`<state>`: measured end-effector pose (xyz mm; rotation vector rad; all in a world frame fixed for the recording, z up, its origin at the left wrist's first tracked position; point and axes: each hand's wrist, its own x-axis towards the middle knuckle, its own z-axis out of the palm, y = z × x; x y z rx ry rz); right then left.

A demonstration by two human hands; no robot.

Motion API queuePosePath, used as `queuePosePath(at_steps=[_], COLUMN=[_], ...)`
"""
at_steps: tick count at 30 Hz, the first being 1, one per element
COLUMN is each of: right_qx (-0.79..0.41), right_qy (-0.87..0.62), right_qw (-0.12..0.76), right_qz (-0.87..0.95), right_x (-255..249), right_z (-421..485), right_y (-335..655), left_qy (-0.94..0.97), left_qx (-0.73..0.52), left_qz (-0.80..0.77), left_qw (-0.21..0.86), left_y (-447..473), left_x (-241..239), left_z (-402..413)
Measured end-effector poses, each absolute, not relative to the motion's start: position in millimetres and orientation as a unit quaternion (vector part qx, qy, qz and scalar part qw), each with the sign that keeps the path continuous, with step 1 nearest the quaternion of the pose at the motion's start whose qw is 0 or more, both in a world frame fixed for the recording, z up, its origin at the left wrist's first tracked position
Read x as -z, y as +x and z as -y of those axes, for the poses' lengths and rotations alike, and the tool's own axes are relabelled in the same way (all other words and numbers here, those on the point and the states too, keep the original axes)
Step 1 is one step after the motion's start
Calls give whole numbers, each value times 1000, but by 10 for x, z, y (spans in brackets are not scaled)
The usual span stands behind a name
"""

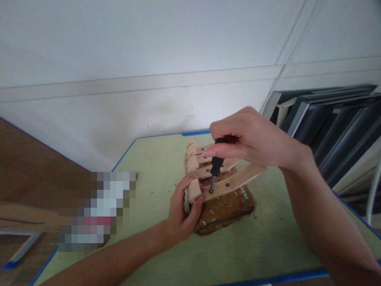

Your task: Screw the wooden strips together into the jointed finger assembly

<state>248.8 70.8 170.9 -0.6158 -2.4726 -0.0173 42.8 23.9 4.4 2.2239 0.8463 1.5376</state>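
My right hand (238, 137) is closed around the black handle of a screwdriver (217, 165). Its metal shaft points down, and the tip meets a dark screw (210, 191) in the nearest light wooden piece (241, 178). With thumb and fingers, my left hand (184, 208) grips the block-shaped end (194, 190) of that same piece. A second dark screw (228, 185) shows farther along it. Similar wooden pieces (205, 171) lie behind it, partly hidden by my right hand. All rest on a worn brown wooden board (223, 214).
The board lies on a pale green table (154, 167) with blue edging. A blurred-out object (98, 210) is at the table's left side. Dark flat panels (330, 119) lean at the right against a white wall (149, 47).
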Motion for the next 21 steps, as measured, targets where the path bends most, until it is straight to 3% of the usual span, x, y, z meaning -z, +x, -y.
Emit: queuePosePath(at_steps=[6, 16, 21], right_qx=[-28, -169, -122], right_qy=[-213, -203, -209], right_qw=[312, 218, 226], right_qz=[926, 939, 944], right_x=[-1692, -1864, -1876], right_z=[-715, -626, -642], right_y=[2454, 2705, 2738], left_qy=[777, 777, 779], left_qx=[-533, -529, -524], left_qz=[-295, -306, -312], left_qw=[158, 147, 146], left_y=[420, 390, 388], left_x=[-27, 14, -9], left_z=[-252, -250, -246])
